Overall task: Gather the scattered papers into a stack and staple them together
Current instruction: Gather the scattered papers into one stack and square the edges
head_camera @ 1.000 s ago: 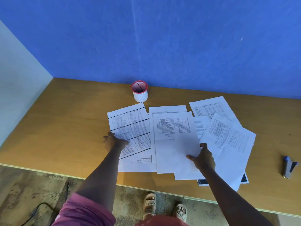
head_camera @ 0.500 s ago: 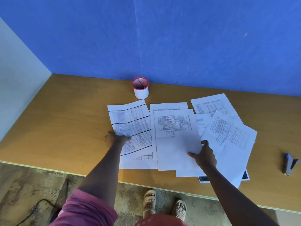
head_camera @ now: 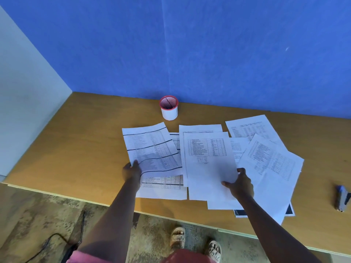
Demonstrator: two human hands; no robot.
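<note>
While the white printed table sheets lay fanned and overlapping across the orange-brown wooden desk, no stack existed. Left hand pinched the curled near-left corner of the bold-lined sheet, lifting it. Right hand gripped the middle sheet's lower right edge, thumb on top. Grey-blue stapler sat untouched, well apart at right. Gathering barely begun; squaring and stapling left

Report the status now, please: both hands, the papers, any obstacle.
Left hand pinching the lined sheet, edge lifted. Right hand gripping the centre sheet. White printed papers unstacked; grey-blue stapler untouched. No obstacle.
</note>
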